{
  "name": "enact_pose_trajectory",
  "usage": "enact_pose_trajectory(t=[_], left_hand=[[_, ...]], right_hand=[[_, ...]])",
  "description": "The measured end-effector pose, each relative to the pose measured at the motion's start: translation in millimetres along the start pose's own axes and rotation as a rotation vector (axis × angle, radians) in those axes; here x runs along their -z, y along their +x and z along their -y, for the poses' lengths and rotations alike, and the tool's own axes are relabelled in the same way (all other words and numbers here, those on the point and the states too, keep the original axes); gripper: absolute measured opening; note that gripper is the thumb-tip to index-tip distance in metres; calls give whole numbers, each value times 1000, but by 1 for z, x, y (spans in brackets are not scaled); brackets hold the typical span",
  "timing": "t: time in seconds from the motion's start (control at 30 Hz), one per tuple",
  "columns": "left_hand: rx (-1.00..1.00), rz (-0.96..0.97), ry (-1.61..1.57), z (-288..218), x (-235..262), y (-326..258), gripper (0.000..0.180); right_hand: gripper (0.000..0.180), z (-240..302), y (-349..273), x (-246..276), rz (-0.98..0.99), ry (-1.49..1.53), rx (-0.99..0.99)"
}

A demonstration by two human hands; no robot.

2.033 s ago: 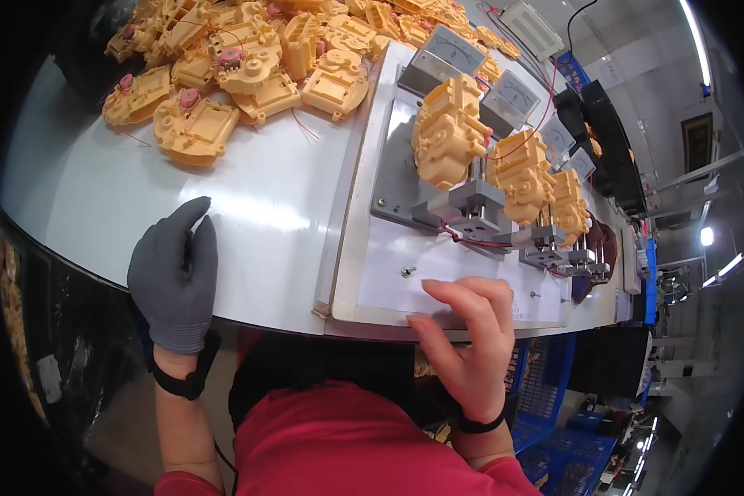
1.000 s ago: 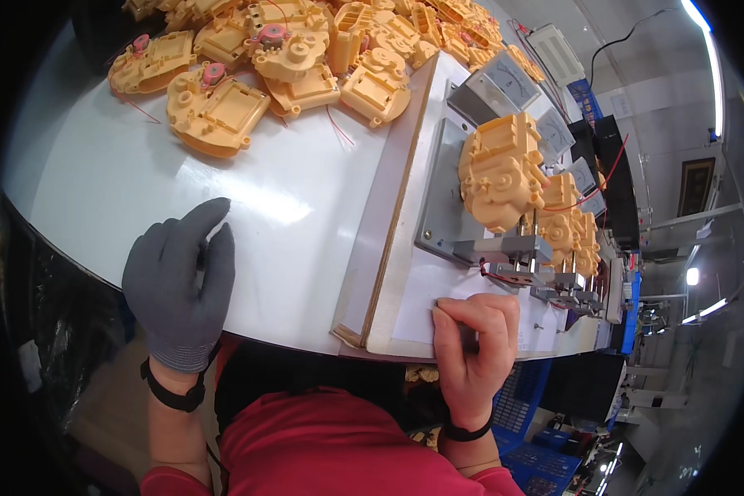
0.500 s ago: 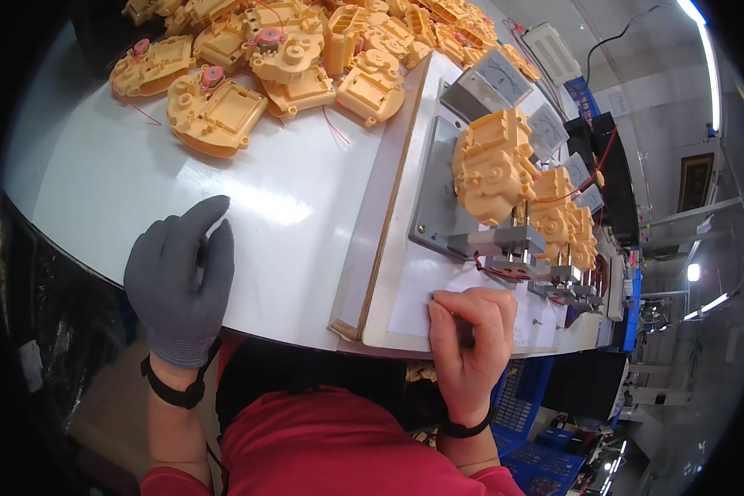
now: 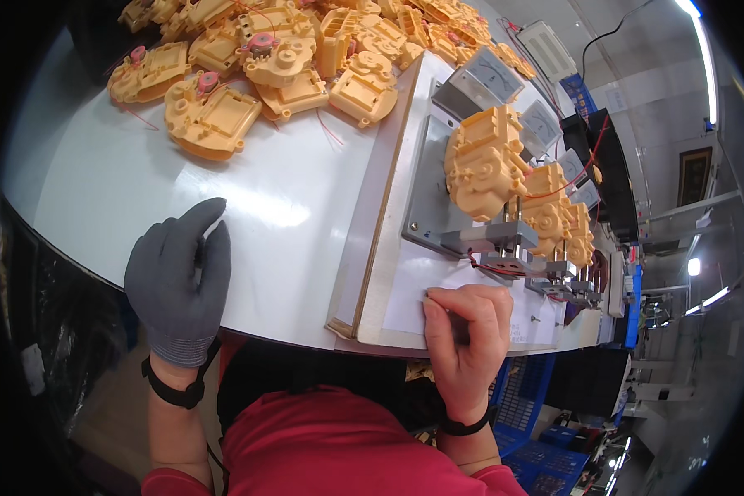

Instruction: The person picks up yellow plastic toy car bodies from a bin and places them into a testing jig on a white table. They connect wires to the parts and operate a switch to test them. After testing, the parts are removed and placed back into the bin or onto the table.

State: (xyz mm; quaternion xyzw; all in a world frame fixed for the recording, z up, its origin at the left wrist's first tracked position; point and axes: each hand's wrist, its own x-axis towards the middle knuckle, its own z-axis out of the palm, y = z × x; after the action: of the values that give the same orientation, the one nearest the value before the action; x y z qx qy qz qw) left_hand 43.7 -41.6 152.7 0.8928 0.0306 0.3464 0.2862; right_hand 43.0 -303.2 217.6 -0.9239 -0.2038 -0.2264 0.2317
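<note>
My left hand [image 4: 178, 273], in a grey glove, rests at the near edge of the white table. Its fingers are gently curved, the thumb stands apart from them, and nothing shows between. Beside the test fixtures my bare right hand [image 4: 469, 335] is closed, thumb and forefinger pinched over the white board. A tiny dark speck shows at that pinch, too small to name. Just beyond this hand a yellow plastic housing [image 4: 484, 169] sits upright on a grey metal fixture [image 4: 492, 238] with metal pins and red wires. More yellow housings [image 4: 548, 217] stand on similar fixtures further right.
Yellow housings [image 4: 215, 120], some with pink round parts and thin red wires, lie heaped at the back left. Box-shaped dial meters [image 4: 489, 76] stand behind the fixtures. A wooden-edged board [image 4: 380, 223] rises beside the table [image 4: 281, 281]. Blue crates [image 4: 525, 397] are below right.
The whole scene has shifted very slightly to the left in view. Both hands keep about the same pose and place, with the right hand still pinched.
</note>
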Motion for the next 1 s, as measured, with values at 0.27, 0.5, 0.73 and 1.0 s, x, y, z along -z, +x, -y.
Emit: enact_pose_trajectory(t=[0.27, 0.5, 0.73, 1.0], left_hand=[[21, 12, 2, -2, 1, 1, 24], [62, 82, -21, -3, 6, -1, 24], [54, 83, -17, -3, 6, -1, 23], [21, 6, -10, -4, 1, 0, 24]], right_hand=[[22, -1, 0, 0, -17, -13, 14], [23, -1, 1, -1, -20, -20, 25], [23, 0, 1, 0, -26, -26, 20], [24, -1, 1, 0, -32, -21, 32]])
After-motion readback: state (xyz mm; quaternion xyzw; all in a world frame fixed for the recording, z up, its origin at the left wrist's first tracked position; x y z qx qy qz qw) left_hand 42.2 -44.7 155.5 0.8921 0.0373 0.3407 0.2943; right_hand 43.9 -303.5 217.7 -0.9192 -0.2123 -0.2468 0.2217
